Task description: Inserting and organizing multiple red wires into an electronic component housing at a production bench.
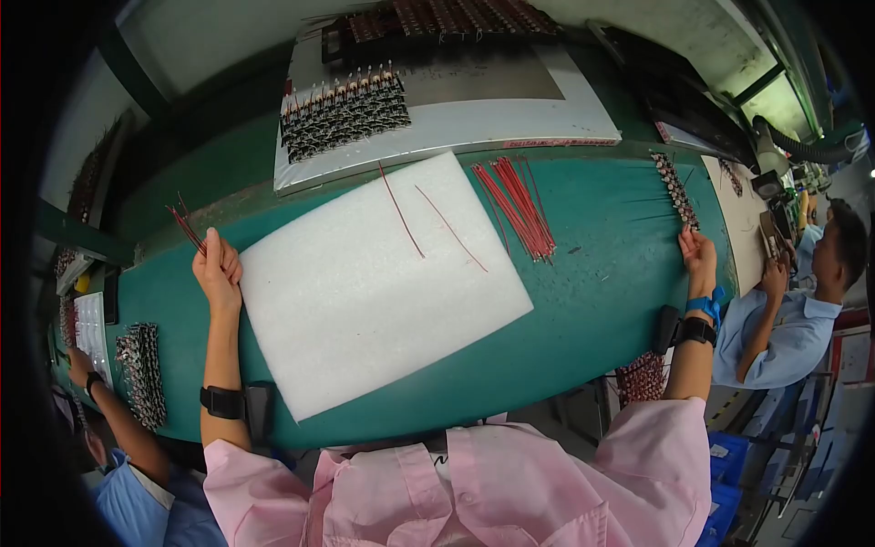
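My left hand point(217, 270) is closed in a pinch on a few thin red wires point(186, 228), whose ends stick up beyond the fingers. Far to the right, the fingers of my right hand point(698, 252) close on the near end of a strip of small circuit boards point(673, 190) with dark leads out to the side. Between my hands lies a white foam sheet point(383, 301), set askew on the green tabletop. Two loose red wires point(450, 228) rest on its far part. Beside its right edge lies a bundle of red wires point(519, 210).
A white board point(510, 128) at the back carries rows of small circuit boards point(346, 114). More boards point(140, 376) are stacked at the left on the green table point(602, 301). One co-worker point(793, 310) sits at the right; another's arm point(128, 415) reaches in at the left.
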Demonstrator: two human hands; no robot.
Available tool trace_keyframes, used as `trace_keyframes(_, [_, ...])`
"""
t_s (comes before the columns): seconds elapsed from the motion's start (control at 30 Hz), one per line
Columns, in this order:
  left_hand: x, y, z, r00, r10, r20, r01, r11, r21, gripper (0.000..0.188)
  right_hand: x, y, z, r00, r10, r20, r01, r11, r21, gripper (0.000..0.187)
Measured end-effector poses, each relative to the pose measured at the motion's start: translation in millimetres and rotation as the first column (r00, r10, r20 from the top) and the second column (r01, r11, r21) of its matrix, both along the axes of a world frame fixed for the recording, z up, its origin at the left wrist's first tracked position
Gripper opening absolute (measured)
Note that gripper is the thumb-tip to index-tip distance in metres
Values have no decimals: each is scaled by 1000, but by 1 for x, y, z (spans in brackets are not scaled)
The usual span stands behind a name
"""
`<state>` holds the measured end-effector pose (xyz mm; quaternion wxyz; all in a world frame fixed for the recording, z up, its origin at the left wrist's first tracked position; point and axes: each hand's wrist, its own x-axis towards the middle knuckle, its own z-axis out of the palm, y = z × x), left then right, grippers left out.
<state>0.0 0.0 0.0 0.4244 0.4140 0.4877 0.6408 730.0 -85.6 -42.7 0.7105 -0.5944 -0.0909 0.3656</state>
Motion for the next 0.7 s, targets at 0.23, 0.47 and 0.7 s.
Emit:
trace_keyframes(0.23, [30,-17,2,1000,16,9,-16,1000,-16,34,18,-5,17,991,86,107,-57,966,-252,19])
trace_keyframes(0.47, [-70,-37,-5,998,35,54,-28,992,-123,30,-30,-57,5,965,224,136,-174,936,-306,24])
trace_keyframes(0.7, [-152,-69,12,993,-104,-56,88,969,-232,35,-63,-122,5,962,58,266,-17,988,-153,27])
